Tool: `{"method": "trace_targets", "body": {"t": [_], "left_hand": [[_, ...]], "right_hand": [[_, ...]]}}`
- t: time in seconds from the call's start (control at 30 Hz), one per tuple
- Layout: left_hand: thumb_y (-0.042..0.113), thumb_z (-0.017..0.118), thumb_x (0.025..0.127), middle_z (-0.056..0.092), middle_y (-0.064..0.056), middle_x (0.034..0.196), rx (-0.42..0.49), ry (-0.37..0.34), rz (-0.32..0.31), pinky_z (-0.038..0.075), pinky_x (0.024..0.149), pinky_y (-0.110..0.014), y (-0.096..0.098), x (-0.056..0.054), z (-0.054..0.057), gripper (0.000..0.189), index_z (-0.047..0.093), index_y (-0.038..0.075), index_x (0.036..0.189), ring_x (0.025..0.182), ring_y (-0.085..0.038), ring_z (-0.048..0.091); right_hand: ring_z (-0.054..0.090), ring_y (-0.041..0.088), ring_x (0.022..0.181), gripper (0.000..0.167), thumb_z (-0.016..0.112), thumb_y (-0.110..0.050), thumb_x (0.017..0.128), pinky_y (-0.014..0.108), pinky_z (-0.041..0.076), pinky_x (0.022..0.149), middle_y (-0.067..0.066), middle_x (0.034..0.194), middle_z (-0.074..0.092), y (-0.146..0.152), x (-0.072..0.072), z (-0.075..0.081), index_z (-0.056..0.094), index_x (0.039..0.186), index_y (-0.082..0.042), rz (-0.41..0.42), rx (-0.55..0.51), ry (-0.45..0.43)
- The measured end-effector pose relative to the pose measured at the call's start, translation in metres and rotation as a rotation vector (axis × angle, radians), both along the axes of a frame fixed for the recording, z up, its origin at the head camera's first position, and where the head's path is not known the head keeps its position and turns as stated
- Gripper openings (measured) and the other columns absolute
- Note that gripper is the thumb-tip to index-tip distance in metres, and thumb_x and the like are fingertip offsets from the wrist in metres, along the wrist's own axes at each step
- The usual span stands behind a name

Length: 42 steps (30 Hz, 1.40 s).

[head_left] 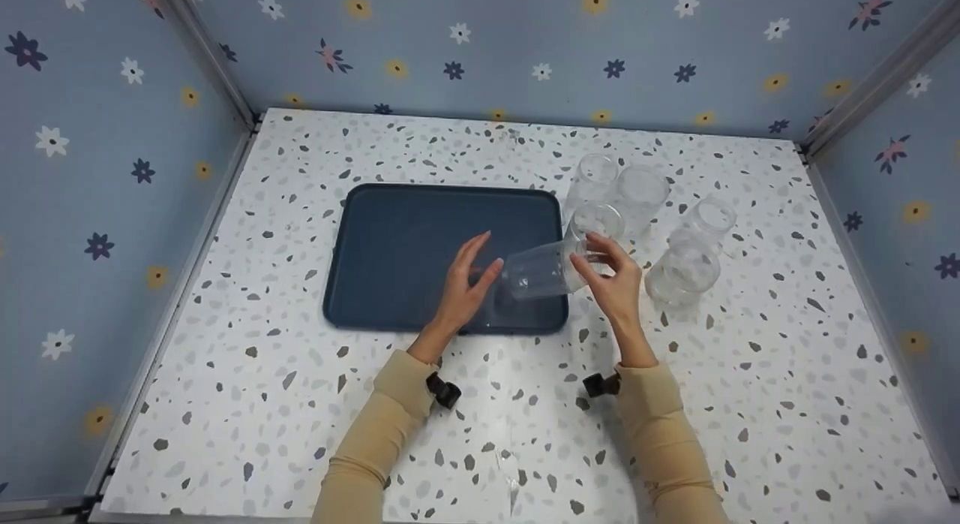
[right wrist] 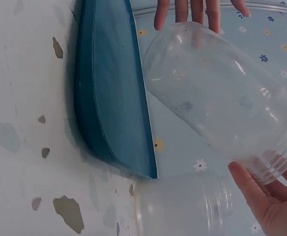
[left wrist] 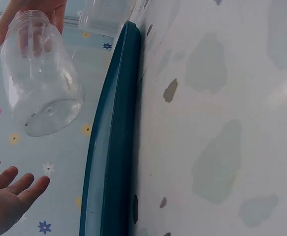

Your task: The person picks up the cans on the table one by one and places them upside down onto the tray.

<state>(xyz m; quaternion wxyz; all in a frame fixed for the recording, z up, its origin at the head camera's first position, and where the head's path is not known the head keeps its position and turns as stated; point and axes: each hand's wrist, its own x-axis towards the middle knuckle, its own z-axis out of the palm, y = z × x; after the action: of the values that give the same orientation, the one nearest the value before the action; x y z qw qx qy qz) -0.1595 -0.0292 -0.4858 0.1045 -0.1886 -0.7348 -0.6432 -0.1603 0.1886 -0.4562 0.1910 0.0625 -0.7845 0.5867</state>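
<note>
A clear plastic jar (head_left: 541,272) with a threaded neck is held tilted on its side over the right part of a dark blue tray (head_left: 405,246). My right hand (head_left: 616,284) grips the jar by its neck end, thumb and fingers round the threads in the right wrist view. Facing the jar's base is my left hand (head_left: 461,287), its fingers extended and apart. In the left wrist view a gap separates the left hand (left wrist: 13,199) from the round bottom of the jar (left wrist: 42,83).
Just past the tray's right edge stand clear jars, one nearest the tray (head_left: 596,218) and others behind it (head_left: 643,186). Farther right are two more, a front jar (head_left: 684,267) and a back jar (head_left: 711,215). Flower-patterned panels (head_left: 495,51) border the speckled table (head_left: 247,404).
</note>
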Motion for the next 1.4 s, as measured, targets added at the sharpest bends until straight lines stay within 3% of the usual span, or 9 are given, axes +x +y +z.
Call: {"method": "trace_targets", "body": {"t": [0.23, 0.43, 0.57, 0.67, 0.77, 0.87, 1.0, 1.23, 1.4], "left_hand": [[0.002, 0.048, 0.089, 0.031, -0.026, 0.133, 0.046, -0.085, -0.023, 0.04, 0.086, -0.047, 0.003, -0.001, -0.005, 0.047, 0.033, -0.006, 0.133, 0.117, -0.034, 0.036], [0.005, 0.049, 0.088, 0.029, -0.027, 0.133, 0.123, -0.133, -0.053, 0.038, 0.086, -0.051, 0.006, -0.001, -0.009, 0.05, 0.031, -0.006, 0.133, 0.116, -0.043, 0.034], [0.009, 0.052, 0.086, 0.03, -0.026, 0.132, 0.172, -0.132, -0.072, 0.033, 0.093, -0.047, 0.007, -0.001, -0.012, 0.055, 0.029, -0.008, 0.133, 0.118, -0.038, 0.035], [0.016, 0.055, 0.086, 0.03, -0.027, 0.131, 0.22, -0.114, -0.095, 0.027, 0.096, -0.047, 0.007, -0.002, -0.014, 0.062, 0.026, -0.013, 0.132, 0.119, -0.036, 0.033], [0.027, 0.059, 0.084, 0.03, -0.029, 0.13, 0.264, -0.091, -0.108, 0.026, 0.096, -0.047, 0.007, -0.002, -0.017, 0.071, 0.025, -0.016, 0.13, 0.121, -0.037, 0.03], [0.032, 0.062, 0.082, 0.03, -0.03, 0.129, 0.293, -0.076, -0.116, 0.033, 0.093, -0.041, 0.007, -0.002, -0.018, 0.077, 0.025, -0.017, 0.129, 0.121, -0.037, 0.029], [0.021, 0.066, 0.08, 0.032, -0.029, 0.128, 0.314, -0.08, -0.121, 0.045, 0.078, -0.03, 0.008, -0.001, -0.02, 0.073, 0.026, -0.016, 0.129, 0.119, -0.033, 0.034], [-0.01, 0.062, 0.075, 0.038, -0.03, 0.123, 0.338, -0.073, -0.114, 0.047, 0.072, -0.025, 0.009, -0.001, -0.022, 0.06, 0.031, -0.017, 0.126, 0.106, -0.021, 0.046], [-0.015, 0.06, 0.073, 0.04, -0.031, 0.119, 0.348, -0.027, -0.114, 0.045, 0.075, -0.024, 0.007, -0.001, -0.024, 0.058, 0.032, -0.019, 0.123, 0.102, -0.017, 0.047]], "right_hand": [[0.056, 0.026, 0.078, 0.031, 0.066, -0.001, 0.077, 0.027, 0.046, 0.071, 0.025, 0.094, 0.059, -0.005, -0.006, -0.009, 0.059, 0.105, 0.011, 0.013, -0.117, -0.035], [0.057, 0.024, 0.079, 0.034, 0.068, -0.011, 0.078, 0.028, 0.048, 0.069, 0.017, 0.095, 0.059, -0.003, -0.016, -0.033, 0.06, 0.107, 0.006, 0.01, -0.189, -0.085], [0.059, 0.023, 0.08, 0.034, 0.067, -0.018, 0.079, 0.028, 0.051, 0.06, 0.014, 0.095, 0.059, 0.004, -0.029, -0.066, 0.062, 0.108, -0.001, 0.08, -0.318, -0.127], [0.06, 0.021, 0.078, 0.034, 0.065, -0.023, 0.081, 0.028, 0.051, 0.055, 0.014, 0.094, 0.06, 0.003, -0.028, -0.068, 0.062, 0.109, -0.004, 0.085, -0.366, -0.179], [0.06, 0.023, 0.078, 0.036, 0.064, -0.025, 0.081, 0.029, 0.051, 0.054, 0.015, 0.094, 0.06, -0.006, -0.018, -0.05, 0.061, 0.11, -0.003, 0.043, -0.336, -0.229], [0.06, 0.021, 0.081, 0.038, 0.064, -0.029, 0.081, 0.029, 0.051, 0.057, 0.013, 0.096, 0.061, -0.006, -0.023, -0.06, 0.061, 0.11, -0.005, 0.051, -0.359, -0.271], [0.06, 0.017, 0.083, 0.037, 0.066, -0.032, 0.08, 0.027, 0.051, 0.058, 0.007, 0.097, 0.061, -0.001, -0.03, -0.08, 0.062, 0.11, -0.011, 0.07, -0.386, -0.293], [0.059, 0.02, 0.083, 0.037, 0.067, -0.031, 0.078, 0.029, 0.051, 0.057, 0.011, 0.097, 0.061, -0.009, -0.02, -0.06, 0.062, 0.106, -0.006, 0.068, -0.412, -0.26], [0.059, 0.018, 0.082, 0.039, 0.066, -0.032, 0.079, 0.028, 0.051, 0.056, 0.01, 0.096, 0.061, -0.014, -0.015, -0.048, 0.061, 0.107, -0.006, 0.073, -0.384, -0.265]]}}
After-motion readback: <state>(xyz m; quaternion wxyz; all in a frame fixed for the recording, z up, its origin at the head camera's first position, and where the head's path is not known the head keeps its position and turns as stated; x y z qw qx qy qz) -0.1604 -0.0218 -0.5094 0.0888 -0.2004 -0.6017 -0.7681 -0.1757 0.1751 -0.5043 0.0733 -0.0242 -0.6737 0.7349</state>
